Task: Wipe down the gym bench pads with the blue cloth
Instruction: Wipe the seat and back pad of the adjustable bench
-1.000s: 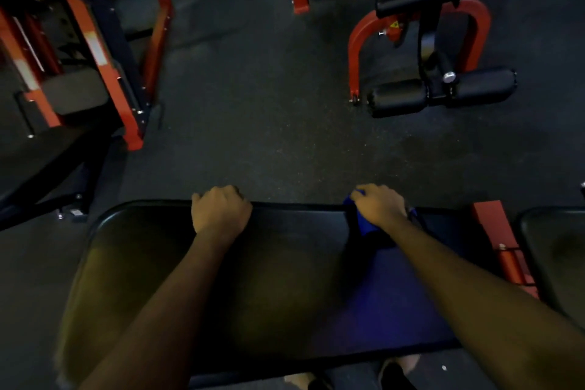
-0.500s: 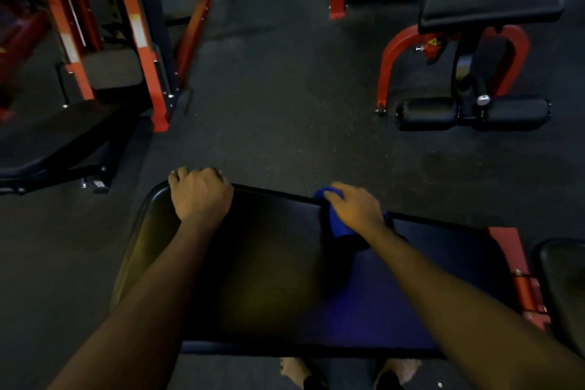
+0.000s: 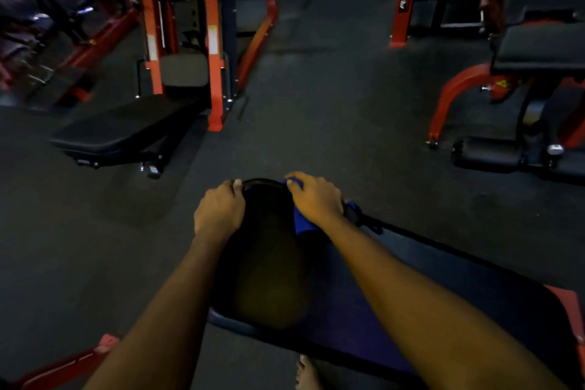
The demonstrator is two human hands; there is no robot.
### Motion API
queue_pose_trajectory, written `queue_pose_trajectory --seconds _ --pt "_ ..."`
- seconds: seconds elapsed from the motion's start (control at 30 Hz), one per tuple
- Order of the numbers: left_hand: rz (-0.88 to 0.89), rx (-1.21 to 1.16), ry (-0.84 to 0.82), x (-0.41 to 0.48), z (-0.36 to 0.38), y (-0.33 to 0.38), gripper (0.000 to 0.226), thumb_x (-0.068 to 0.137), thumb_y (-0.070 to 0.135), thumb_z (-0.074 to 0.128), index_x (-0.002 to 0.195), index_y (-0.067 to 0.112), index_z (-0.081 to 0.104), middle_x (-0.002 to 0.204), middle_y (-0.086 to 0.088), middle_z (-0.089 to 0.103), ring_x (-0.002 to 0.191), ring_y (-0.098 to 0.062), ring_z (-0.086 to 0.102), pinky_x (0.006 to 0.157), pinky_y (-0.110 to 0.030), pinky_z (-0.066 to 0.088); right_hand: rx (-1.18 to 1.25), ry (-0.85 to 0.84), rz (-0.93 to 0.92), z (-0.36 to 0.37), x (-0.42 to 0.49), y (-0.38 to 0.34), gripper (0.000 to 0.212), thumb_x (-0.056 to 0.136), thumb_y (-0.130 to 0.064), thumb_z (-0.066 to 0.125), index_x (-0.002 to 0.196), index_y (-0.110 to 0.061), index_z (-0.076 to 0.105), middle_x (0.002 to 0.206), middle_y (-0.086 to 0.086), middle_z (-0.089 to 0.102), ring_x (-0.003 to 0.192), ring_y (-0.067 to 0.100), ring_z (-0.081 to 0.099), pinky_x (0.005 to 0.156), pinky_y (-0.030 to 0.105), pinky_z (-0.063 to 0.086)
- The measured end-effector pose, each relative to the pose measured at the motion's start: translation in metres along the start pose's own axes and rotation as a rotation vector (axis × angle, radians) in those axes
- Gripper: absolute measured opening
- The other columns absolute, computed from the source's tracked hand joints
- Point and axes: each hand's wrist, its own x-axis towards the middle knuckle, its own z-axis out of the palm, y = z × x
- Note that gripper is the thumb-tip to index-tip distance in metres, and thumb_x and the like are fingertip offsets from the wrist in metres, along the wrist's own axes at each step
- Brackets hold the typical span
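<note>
A black bench pad [image 3: 269,263] lies right below me, running from its rounded far end toward the lower right. My left hand [image 3: 220,210] grips the pad's far left edge, fingers curled over the rim. On the far right part of the pad, my right hand [image 3: 316,198] holds the blue cloth [image 3: 302,222] down against the surface. Most of the cloth is hidden under that hand; a fold shows below the palm and a bit at the fingertips.
A second flat black bench [image 3: 126,130] with an orange-red frame [image 3: 213,41] stands at the left. On the right is a red machine with black roller pads [image 3: 487,153]. Dark rubber floor [image 3: 332,104] spreads between them. A bare foot [image 3: 307,374] shows under the pad.
Both hands have come closer together at the pad's rounded far end. My view has swung, so the pad now appears narrower and angled, with more of the gym machines in sight.
</note>
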Motion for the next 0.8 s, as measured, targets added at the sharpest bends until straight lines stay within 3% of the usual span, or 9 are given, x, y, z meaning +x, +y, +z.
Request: queue_pose_trajectory --seconds 0.1,0.2,0.27,0.37,0.57,0.7,0.8 --pt "-0.019 -0.090 -0.052 -0.004 -0.007 -0.015 0.045 0.106 0.042 0.028 0.111 0.012 0.062 0.100 -0.009 0.063 0.086 -0.024 0.058 0.075 -0.035 0.038 0.054 -0.031 -0.007 -0.003 -0.007 0.015 0.038 0.101 -0.052 0.039 0.134 -0.041 0.053 0.126 0.003 0.064 0.116 0.028 0.059 0.091 0.037 0.043" --pt "-0.064 -0.169 -0.081 -0.009 -0.008 -0.029 0.042 0.106 0.041 0.030 0.107 0.014 0.062 0.083 0.001 0.055 0.067 -0.007 0.047 0.069 -0.032 0.037 0.004 -0.045 0.186 -0.014 -0.014 0.060 0.043 0.099 -0.057 0.041 0.137 -0.039 0.053 0.136 0.009 0.059 0.123 0.033 0.055 0.099 0.037 0.042" --pt "-0.097 -0.205 -0.103 -0.013 -0.008 -0.042 0.041 0.105 0.042 0.031 0.102 0.015 0.062 0.081 0.001 0.056 0.068 -0.007 0.049 0.063 -0.030 0.037 -0.013 -0.047 0.267 -0.014 -0.010 0.066 0.043 0.099 -0.055 0.042 0.135 -0.036 0.055 0.138 0.010 0.058 0.124 0.035 0.054 0.101 0.038 0.041" --pt "-0.114 -0.291 -0.130 -0.023 -0.004 -0.063 0.045 0.105 0.043 0.032 0.090 0.012 0.061 0.082 -0.006 0.062 0.074 -0.018 0.059 0.065 -0.034 0.044 -0.036 -0.022 0.238 -0.003 0.005 0.038 0.044 0.098 -0.053 0.043 0.134 -0.032 0.057 0.136 0.012 0.059 0.123 0.036 0.054 0.100 0.039 0.042" --pt "-0.128 -0.444 -0.170 -0.050 0.003 -0.096 0.045 0.105 0.041 0.035 0.077 0.016 0.059 0.076 -0.010 0.064 0.073 -0.027 0.061 0.075 -0.042 0.051 -0.054 0.011 0.037 0.015 0.028 -0.058 0.038 0.099 -0.049 0.043 0.128 -0.033 0.061 0.130 0.011 0.062 0.119 0.036 0.056 0.098 0.040 0.043" --pt "-0.167 -0.479 -0.126 -0.059 0.008 -0.101 0.044 0.105 0.036 0.037 0.070 0.016 0.055 0.074 -0.010 0.062 0.079 -0.034 0.063 0.070 -0.039 0.046 -0.238 -0.027 -0.361 0.036 0.018 -0.119 0.030 0.098 -0.045 0.046 0.113 -0.032 0.068 0.116 0.001 0.069 0.112 0.028 0.059 0.091 0.039 0.044" --pt "-0.201 -0.563 -0.068 -0.065 0.012 -0.101 0.041 0.105 0.026 0.040 0.070 0.010 0.056 0.073 -0.013 0.062 0.078 -0.033 0.061 0.066 -0.032 0.036 -0.327 -0.050 -0.550 0.041 0.012 -0.115 0.030 0.096 -0.046 0.048 0.117 -0.034 0.067 0.119 -0.007 0.066 0.115 0.021 0.054 0.092 0.042 0.041"
